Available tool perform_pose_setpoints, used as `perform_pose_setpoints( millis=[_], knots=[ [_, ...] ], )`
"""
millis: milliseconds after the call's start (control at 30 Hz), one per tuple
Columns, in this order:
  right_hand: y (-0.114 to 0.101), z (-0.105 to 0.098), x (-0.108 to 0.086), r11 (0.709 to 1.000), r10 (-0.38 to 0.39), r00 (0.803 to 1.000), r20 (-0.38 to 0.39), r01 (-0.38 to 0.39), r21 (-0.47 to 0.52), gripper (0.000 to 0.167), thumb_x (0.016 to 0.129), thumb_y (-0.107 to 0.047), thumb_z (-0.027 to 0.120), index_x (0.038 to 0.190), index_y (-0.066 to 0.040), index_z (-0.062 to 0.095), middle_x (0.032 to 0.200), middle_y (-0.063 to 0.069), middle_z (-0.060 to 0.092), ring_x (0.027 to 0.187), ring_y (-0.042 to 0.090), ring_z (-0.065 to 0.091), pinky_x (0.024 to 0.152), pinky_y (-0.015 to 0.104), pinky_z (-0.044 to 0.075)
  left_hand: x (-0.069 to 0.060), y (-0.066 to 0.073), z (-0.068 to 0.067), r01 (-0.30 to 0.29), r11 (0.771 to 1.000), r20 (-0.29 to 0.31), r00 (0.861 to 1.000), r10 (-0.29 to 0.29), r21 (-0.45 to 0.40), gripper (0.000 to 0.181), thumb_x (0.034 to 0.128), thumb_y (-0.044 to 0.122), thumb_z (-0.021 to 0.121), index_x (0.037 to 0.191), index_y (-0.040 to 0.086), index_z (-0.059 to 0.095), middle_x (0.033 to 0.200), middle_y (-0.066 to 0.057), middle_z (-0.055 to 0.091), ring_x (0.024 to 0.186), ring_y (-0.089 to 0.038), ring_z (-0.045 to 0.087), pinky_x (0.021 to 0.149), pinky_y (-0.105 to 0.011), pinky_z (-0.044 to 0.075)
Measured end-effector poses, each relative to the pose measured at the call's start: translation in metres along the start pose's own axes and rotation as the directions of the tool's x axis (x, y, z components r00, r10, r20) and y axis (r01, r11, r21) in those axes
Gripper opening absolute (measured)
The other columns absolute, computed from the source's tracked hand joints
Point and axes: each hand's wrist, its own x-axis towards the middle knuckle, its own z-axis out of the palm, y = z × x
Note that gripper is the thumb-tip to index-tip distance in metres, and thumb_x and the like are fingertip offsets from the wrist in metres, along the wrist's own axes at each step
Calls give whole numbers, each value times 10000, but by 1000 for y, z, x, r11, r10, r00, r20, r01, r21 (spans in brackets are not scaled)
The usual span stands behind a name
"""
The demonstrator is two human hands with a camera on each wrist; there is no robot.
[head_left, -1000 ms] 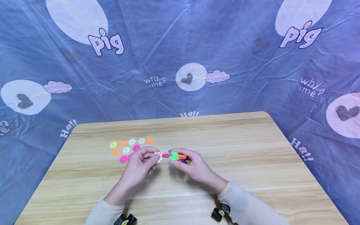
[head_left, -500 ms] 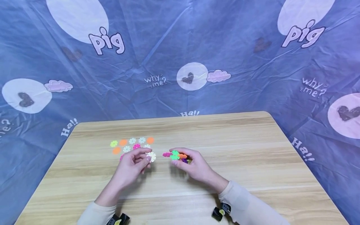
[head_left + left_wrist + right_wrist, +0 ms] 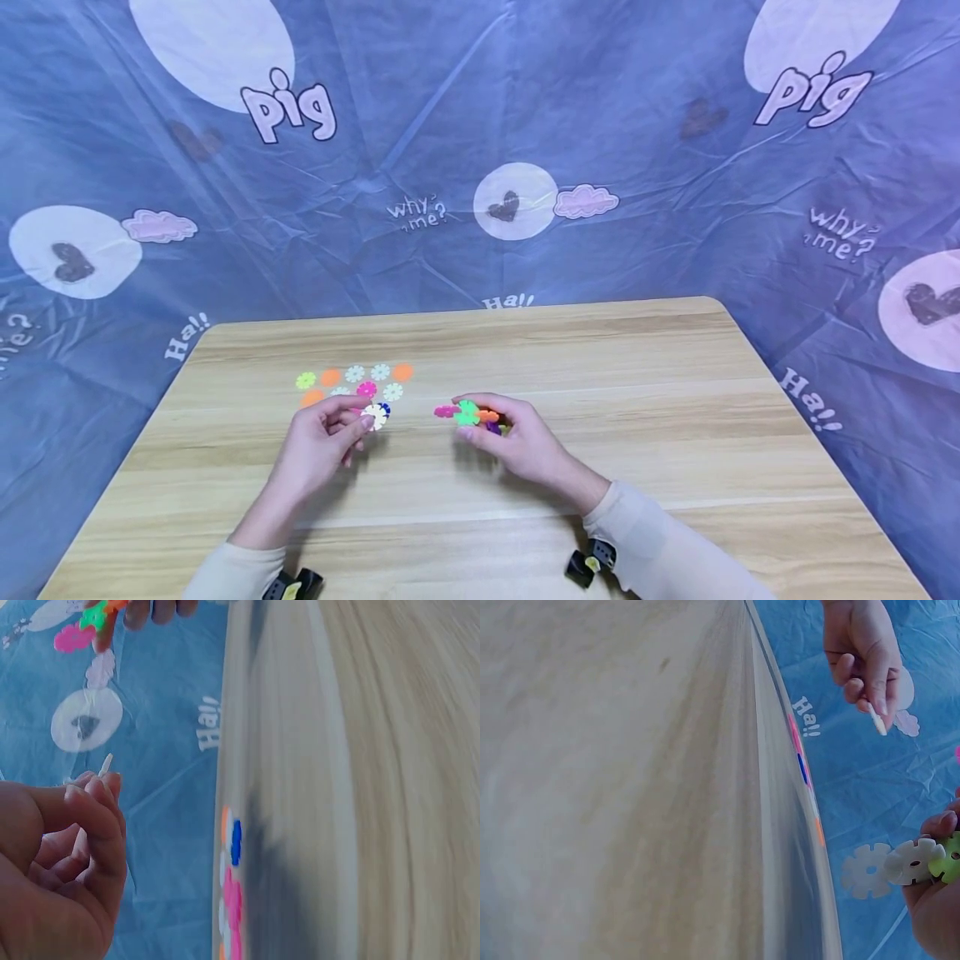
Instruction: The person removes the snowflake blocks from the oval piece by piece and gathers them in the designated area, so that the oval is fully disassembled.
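My left hand [image 3: 318,437] pinches a white snowflake disc [image 3: 374,417] between thumb and fingers, above the near edge of the loose pieces. In the left wrist view that disc is edge-on [image 3: 106,764]. My right hand [image 3: 521,437] grips a chain of interlocked snowflake discs. Its pink disc [image 3: 446,412] sticks out to the left, followed by a green disc [image 3: 467,412] and an orange disc [image 3: 488,416]. The right wrist view also shows white discs [image 3: 915,861] and a yellow-green disc [image 3: 949,857] in that hand. Part of the chain is hidden by the fingers.
Loose snowflake discs lie flat in rows left of centre on the wooden table [image 3: 600,350]: a yellow-green disc [image 3: 305,381], orange discs [image 3: 402,372], white discs [image 3: 381,372], a pink disc [image 3: 366,389] and a blue disc [image 3: 237,841]. A printed blue cloth [image 3: 420,125] hangs behind.
My left hand has drawn the white disc away from the chain's pink end and moved left toward the loose pieces, uncovering the blue one. The right hand stays almost still.
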Motion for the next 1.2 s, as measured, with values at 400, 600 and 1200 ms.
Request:
perform_pose_setpoints(
  millis=[400, 600, 1200],
  knots=[
    [-1, 0, 0, 1000, 7, 1000, 0, -7, -6, 444, 1001, -207, 781, 1419, -86, 692, 1212, 106, 766, 944, 97, 668, 841, 237, 588, 2, -14, -16, 58, 997, -11, 998, -57, 53, 322, 1026, 16, 691, 1341, -48, 664, 915, -139, 750, 641, -179, 639, 538, -285, 558],
    [0, 0, 0, 1000, -6, 1000, 0, 6, -4, 435, 999, -200, 783, 1411, -89, 697, 1176, 98, 762, 920, 94, 656, 824, 234, 582, 2, -21, -23, 77, 990, 1, 997, -77, 114, 306, 1037, -14, 647, 1340, -55, 655, 937, -154, 733, 682, -180, 650, 544, -275, 546],
    [0, 0, 0, 1000, -17, 1000, -8, 17, -3, 417, 1001, -192, 782, 1399, -96, 706, 1168, 86, 763, 918, 92, 651, 819, 236, 580, 13, -38, -35, 155, 971, 20, 987, -162, 182, 268, 1034, -34, 634, 1287, -123, 616, 875, -118, 771, 728, -166, 712, 562, -276, 559]
  ],
)
